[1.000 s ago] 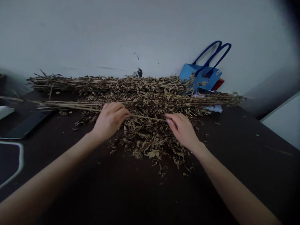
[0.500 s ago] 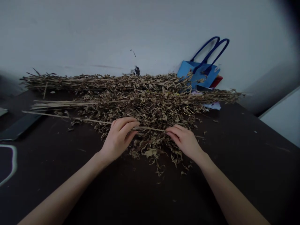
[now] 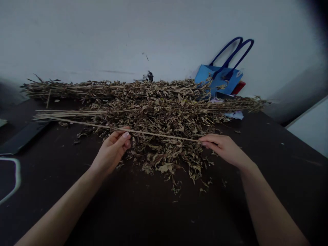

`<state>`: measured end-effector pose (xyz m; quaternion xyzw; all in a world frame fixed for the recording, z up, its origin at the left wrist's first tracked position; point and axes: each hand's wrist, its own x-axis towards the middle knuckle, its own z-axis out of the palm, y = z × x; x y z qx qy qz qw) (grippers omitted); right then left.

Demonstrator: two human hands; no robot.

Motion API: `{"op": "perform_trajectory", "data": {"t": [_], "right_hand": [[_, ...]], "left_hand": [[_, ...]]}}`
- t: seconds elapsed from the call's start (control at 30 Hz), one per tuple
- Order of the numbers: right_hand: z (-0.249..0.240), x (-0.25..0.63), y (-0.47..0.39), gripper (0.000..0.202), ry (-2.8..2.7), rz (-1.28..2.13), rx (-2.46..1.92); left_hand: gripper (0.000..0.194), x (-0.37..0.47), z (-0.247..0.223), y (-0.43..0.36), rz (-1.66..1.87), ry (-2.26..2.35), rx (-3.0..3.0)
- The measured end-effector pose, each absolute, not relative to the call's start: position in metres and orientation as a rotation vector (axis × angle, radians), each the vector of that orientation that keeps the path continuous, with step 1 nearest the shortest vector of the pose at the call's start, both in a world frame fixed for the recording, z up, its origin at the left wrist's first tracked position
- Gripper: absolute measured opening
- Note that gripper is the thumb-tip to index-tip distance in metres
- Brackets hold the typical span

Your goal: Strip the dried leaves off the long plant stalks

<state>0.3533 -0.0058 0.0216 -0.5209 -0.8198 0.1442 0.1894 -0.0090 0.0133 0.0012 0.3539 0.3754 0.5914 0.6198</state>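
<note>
A long, thin bare stalk (image 3: 164,135) runs across the front of a heap of dried leafy stems (image 3: 164,119). My left hand (image 3: 114,147) has its fingers curled round the stalk left of centre, thumb on top. The fingertips of my right hand (image 3: 222,146) pinch the stalk's right end. Beneath and in front of the stalk lie loose curled leaves (image 3: 166,167) on the dark table (image 3: 153,218). Several bare stalks (image 3: 66,114) lie together at the heap's left side.
Against the wall behind leans a blue bag (image 3: 220,80) with dark blue handles. Another bundle of dried stems (image 3: 102,90) lies along the wall. A flat dark object (image 3: 23,136) is at the left, and a white-edged item (image 3: 17,174) sits nearer.
My hands have moved apart along the stalk: the left one went left and turned thumb up, the right one went right. The stalk has shifted right.
</note>
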Motion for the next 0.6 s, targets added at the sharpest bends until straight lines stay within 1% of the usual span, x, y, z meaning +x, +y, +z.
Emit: {"op": "perform_trajectory", "data": {"t": [0.1, 0.2, 0.37, 0.53, 0.6], "right_hand": [[0.024, 0.357, -0.008, 0.027, -2.35, 0.412, -1.471], [0.029, 0.357, -0.013, 0.029, -2.393, 0.28, -1.48], [0.041, 0.329, -0.031, 0.034, -2.298, -0.068, -1.306], [0.036, 0.271, -0.056, 0.038, -2.374, -0.148, -1.109], [0.028, 0.255, -0.063, 0.034, -2.444, -0.149, -1.111]], "left_hand": [[0.015, -0.006, 0.001, 0.01, 1.339, 0.818, 0.739], [0.009, -0.003, 0.0, 0.007, 1.319, 0.833, 0.678], [0.007, 0.011, 0.002, -0.006, 1.28, 0.853, 0.616], [0.012, 0.034, 0.002, -0.037, 1.129, 0.793, 0.589], [0.014, 0.041, 0.001, -0.048, 1.063, 0.77, 0.606]]}}
